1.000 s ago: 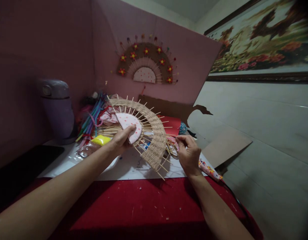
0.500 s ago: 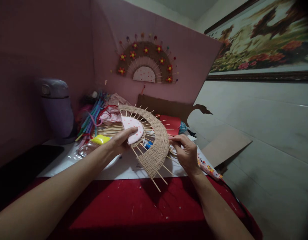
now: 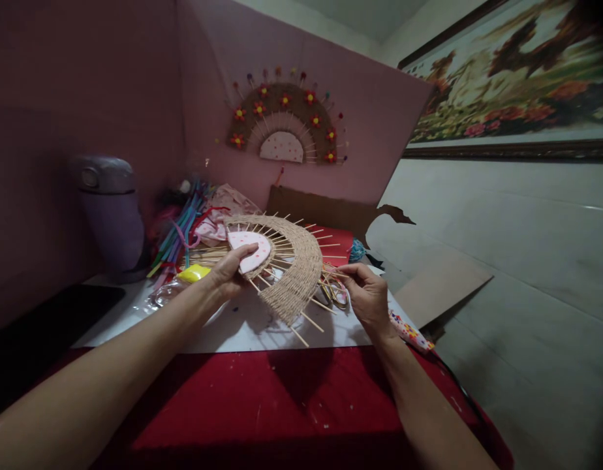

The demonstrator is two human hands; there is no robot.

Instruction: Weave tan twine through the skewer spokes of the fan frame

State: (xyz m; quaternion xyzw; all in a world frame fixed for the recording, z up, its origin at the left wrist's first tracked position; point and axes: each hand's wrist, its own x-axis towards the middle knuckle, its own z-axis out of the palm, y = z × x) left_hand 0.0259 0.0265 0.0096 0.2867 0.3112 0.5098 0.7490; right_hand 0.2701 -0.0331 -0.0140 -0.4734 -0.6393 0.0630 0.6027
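Observation:
A half-round woven craft piece (image 3: 301,267) of tan twine on thin wooden sticks is held above the table, tilted. Its centre is a white half-disc with pink-red dots (image 3: 250,251). My left hand (image 3: 233,267) is closed on this half-disc, thumb on top and fingers underneath. At the outer right edge, my right hand (image 3: 363,290) is closed in a pinch at the end of one thin wooden stick (image 3: 333,269). Whether twine is also between those fingertips cannot be made out. Bare stick ends stick out past the woven band.
A similar piece with red flowers (image 3: 284,101) hangs on the pink panel. Left stand a purple bottle (image 3: 113,222), pipe cleaners (image 3: 177,228) and yellow packet (image 3: 194,273). Scissors (image 3: 338,297) and red sheet (image 3: 338,241) lie behind; brown cardboard (image 3: 321,205) leans against the panel.
The woven piece has shifted left with my left hand and tipped flatter, its lower edge rising. My right hand stays pinched in nearly the same place, with slightly more space between it and the band.

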